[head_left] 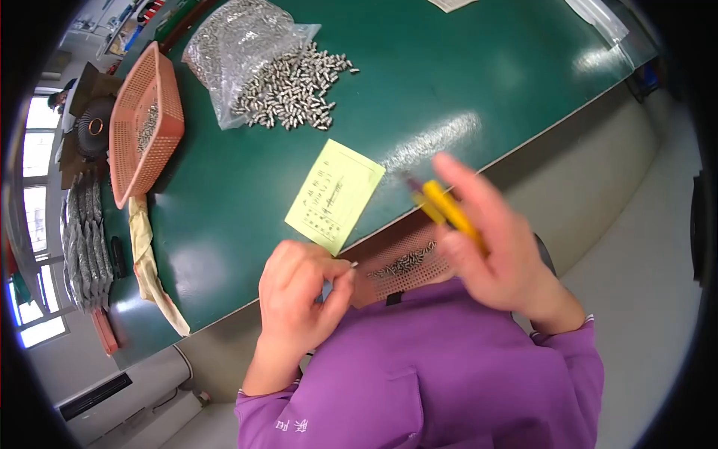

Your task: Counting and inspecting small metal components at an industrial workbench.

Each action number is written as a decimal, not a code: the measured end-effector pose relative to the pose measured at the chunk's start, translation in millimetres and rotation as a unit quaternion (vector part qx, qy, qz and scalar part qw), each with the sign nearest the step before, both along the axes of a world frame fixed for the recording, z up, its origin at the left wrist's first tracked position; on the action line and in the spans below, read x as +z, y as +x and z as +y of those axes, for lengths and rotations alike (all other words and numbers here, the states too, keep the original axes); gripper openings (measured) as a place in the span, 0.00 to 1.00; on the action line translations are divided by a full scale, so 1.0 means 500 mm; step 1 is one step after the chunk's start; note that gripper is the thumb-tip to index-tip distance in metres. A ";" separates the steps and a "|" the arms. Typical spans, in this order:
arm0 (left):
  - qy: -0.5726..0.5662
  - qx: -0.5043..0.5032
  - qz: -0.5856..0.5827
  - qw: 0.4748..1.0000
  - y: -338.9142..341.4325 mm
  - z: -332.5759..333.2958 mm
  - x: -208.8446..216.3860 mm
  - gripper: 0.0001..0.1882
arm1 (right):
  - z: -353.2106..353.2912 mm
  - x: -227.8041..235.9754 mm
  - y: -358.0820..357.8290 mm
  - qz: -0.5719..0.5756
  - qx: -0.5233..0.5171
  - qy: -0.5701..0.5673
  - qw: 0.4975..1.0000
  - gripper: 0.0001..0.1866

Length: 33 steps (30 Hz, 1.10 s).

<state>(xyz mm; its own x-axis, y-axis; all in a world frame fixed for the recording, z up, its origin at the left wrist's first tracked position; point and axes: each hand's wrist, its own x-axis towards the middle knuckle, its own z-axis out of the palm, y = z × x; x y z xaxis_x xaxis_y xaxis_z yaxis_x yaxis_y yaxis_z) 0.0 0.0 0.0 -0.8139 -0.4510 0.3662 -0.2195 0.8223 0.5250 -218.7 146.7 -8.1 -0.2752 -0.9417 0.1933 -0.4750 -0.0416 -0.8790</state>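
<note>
My left hand [299,292] is closed in a pinch near the table's front edge, with a small silvery metal part [354,264] between thumb and forefinger. To the right, my right hand [501,251] grips a yellow-handled tool [452,212] with a dark tip; motion blurs it, so its exact kind is unclear. The tip points up and left, apart from the metal part. Below and between the hands, a pink perforated basket [407,280] rests at my lap with many small metal parts [404,263] inside. Just beyond my left hand lies a yellow-green paper slip [336,194] with writing.
On the green table [449,75], a clear plastic bag [243,45] spills a heap of metal parts [295,90]. A second pink basket [153,123] stands tilted at the left, near a black fan [96,127], packed silvery bags [84,239] and a cream cloth strip [146,258].
</note>
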 end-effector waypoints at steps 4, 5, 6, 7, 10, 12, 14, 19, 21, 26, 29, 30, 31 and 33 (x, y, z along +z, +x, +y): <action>-0.014 -0.031 -0.042 0.999 0.020 0.025 -0.004 0.10 | 0.073 -0.074 -0.056 -0.176 -0.127 -0.102 0.971 0.16; -0.017 -0.016 -0.031 0.999 0.032 0.018 -0.007 0.11 | 0.090 -0.099 -0.063 -0.178 -0.164 -0.090 0.966 0.14; -0.017 0.016 -0.017 1.000 0.043 0.018 -0.002 0.11 | 0.112 -0.120 -0.066 -0.181 -0.201 -0.077 0.960 0.12; -0.018 0.052 -0.001 0.998 0.050 0.017 -0.004 0.12 | 0.123 -0.142 -0.070 -0.142 -0.225 -0.053 0.962 0.08; -0.023 0.128 0.022 0.991 0.055 0.016 -0.007 0.09 | 0.137 -0.215 -0.071 -0.085 -0.261 0.021 0.961 0.06; -0.031 0.164 0.035 0.985 0.067 0.002 -0.025 0.08 | 0.137 -0.262 -0.069 0.001 -0.210 0.022 0.977 0.10; -0.079 0.199 0.043 0.976 0.082 -0.025 -0.046 0.11 | 0.129 -0.292 -0.050 -0.012 -0.185 0.045 0.982 0.16; -0.112 0.284 0.085 0.948 0.107 -0.050 -0.078 0.13 | 0.112 -0.344 -0.002 -0.022 -0.151 0.088 0.984 0.25; -0.156 0.287 0.115 0.938 0.097 -0.051 -0.086 0.11 | 0.106 -0.351 -0.003 -0.076 -0.161 0.085 0.980 0.24; -0.238 0.278 0.118 0.923 0.084 -0.064 -0.091 0.06 | 0.097 -0.322 0.004 -0.194 -0.155 0.037 0.968 0.16; -0.247 0.278 0.123 0.920 0.077 -0.069 -0.095 0.05 | 0.094 -0.320 0.003 -0.254 -0.138 0.010 0.957 0.14; -0.250 0.281 0.121 0.919 0.077 -0.068 -0.097 0.05 | 0.091 -0.319 0.003 -0.253 -0.138 0.007 0.957 0.14; -0.253 0.280 0.124 0.918 0.075 -0.070 -0.096 0.05 | 0.086 -0.316 0.001 -0.287 -0.135 0.013 0.948 0.13; -0.259 0.282 0.134 0.914 0.071 -0.074 -0.090 0.05 | 0.086 -0.315 -0.002 -0.318 -0.130 0.014 0.939 0.13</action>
